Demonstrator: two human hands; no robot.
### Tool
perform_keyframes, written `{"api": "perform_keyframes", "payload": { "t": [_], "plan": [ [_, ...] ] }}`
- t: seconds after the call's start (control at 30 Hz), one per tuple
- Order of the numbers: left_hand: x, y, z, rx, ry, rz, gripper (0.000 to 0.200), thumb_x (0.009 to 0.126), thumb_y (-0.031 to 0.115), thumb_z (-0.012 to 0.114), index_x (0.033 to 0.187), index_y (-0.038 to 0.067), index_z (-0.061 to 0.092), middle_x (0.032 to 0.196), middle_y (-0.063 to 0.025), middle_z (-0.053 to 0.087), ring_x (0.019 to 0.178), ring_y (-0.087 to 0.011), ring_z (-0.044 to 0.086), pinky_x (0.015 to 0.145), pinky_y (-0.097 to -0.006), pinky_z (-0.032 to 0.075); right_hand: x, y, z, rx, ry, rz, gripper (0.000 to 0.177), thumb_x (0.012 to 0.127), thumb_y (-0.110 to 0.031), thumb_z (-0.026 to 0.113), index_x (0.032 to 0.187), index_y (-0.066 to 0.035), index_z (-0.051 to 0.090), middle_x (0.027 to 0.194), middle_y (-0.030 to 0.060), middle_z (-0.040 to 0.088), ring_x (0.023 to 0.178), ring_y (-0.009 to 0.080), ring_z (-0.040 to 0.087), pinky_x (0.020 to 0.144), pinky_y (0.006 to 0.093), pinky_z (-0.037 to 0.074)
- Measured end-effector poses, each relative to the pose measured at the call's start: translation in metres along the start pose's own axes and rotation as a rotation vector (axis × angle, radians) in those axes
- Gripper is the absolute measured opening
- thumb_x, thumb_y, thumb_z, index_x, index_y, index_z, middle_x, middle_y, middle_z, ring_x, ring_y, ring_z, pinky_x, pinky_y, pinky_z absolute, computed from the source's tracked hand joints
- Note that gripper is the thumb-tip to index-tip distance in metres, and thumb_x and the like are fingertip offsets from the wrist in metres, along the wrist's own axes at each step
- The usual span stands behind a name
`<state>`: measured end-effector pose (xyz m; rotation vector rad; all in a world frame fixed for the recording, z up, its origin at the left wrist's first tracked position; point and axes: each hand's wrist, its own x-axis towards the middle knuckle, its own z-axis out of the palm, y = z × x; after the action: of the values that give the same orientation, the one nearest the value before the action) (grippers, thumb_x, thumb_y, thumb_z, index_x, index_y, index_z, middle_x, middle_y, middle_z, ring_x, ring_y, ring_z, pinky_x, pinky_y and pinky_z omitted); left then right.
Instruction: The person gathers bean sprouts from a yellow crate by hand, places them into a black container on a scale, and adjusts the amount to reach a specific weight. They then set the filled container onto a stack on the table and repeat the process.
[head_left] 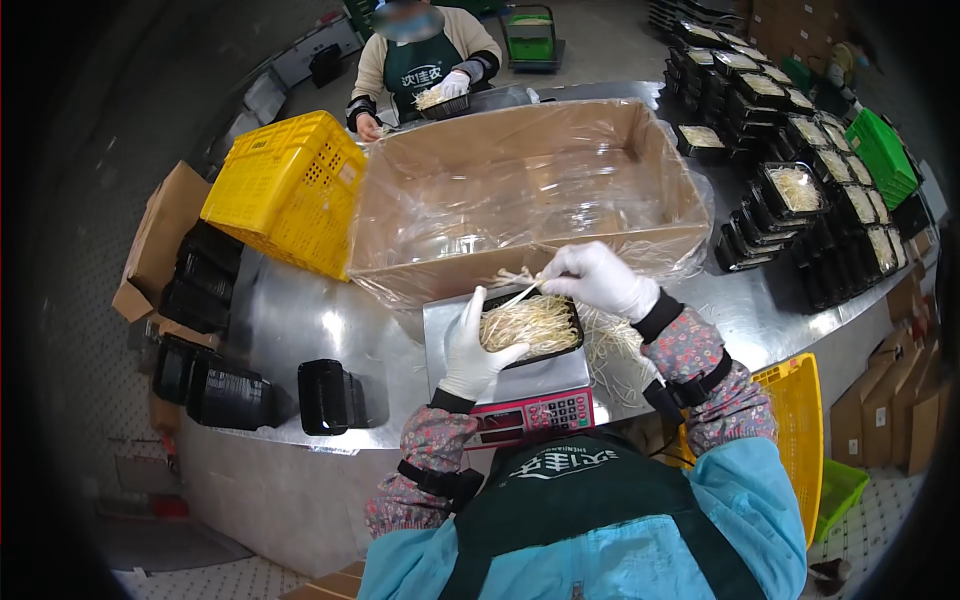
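A black plastic tray (578,345) filled with pale enoki mushrooms (530,325) sits on a digital scale (510,385) with a red keypad front. My left hand (470,350), in a white glove, grips the tray's left side, its thumb across the near corner. Above the far right corner, my right hand (605,280), also gloved, pinches a few enoki stems (520,285) between thumb and fingers. Loose enoki strands (615,350) lie on the metal table to the right of the scale.
Beyond the scale stands a large plastic-lined cardboard box (530,170), with a tilted yellow crate (290,190) beside it. Stacks of black trays (325,397) are at left. Filled trays (795,190) pile up at right. Across the table a person (425,65) holds another tray.
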<state>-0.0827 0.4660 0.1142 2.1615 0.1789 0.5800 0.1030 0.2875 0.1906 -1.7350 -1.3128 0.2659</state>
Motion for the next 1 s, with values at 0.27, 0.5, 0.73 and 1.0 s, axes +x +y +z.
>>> {"api": "perform_keyframes", "payload": {
  "t": [0.27,0.5,0.73,1.0],
  "plan": [
    [-0.035,-0.016,-0.050,-0.047,-0.094,-0.281,0.112,0.066,0.024,0.088,0.148,-0.011,0.020,0.149,-0.0254,0.035,0.140,-0.0319,0.034,0.115,-0.0369,0.029,-0.015,0.035,0.035,-0.408,-0.205,-0.020,0.021,0.082,-0.019,0.067,0.098,-0.008,0.072,0.095,0.0126,0.066,0.092,0.0316,0.064,0.081,0.0408,0.052],
    [-0.005,-0.010,-0.009,0.298,-0.139,0.167,0.080,0.078,0.028,0.077,0.141,-0.007,0.040,0.140,-0.0259,0.046,0.133,-0.0392,0.041,0.111,-0.0444,0.034,-0.029,0.026,0.031,-0.111,0.156,0.091,0.028,0.087,-0.010,0.063,0.113,0.000,0.067,0.107,0.0193,0.067,0.103,0.0340,0.064,0.092,0.0393,0.051],
    [0.024,-0.022,0.043,0.522,-0.261,0.303,0.033,0.087,0.022,0.056,0.114,0.003,0.059,0.110,-0.0129,0.059,0.100,-0.0331,0.054,0.087,-0.0448,0.044,-0.043,0.030,0.120,-0.419,-0.075,0.290,0.083,0.096,-0.053,0.047,0.139,0.017,0.032,0.134,0.0397,0.044,0.124,0.0552,0.043,0.110,0.0510,0.032],
    [0.027,-0.017,0.033,0.469,-0.362,0.305,0.046,0.080,0.024,0.064,0.122,0.006,0.057,0.114,-0.0113,0.058,0.103,-0.0323,0.054,0.088,-0.0445,0.045,-0.040,0.058,0.088,-0.020,-0.195,0.126,0.090,0.091,-0.057,0.056,0.144,0.011,0.030,0.134,0.0359,0.048,0.127,0.0444,0.048,0.107,0.0438,0.039]
  ]
}}
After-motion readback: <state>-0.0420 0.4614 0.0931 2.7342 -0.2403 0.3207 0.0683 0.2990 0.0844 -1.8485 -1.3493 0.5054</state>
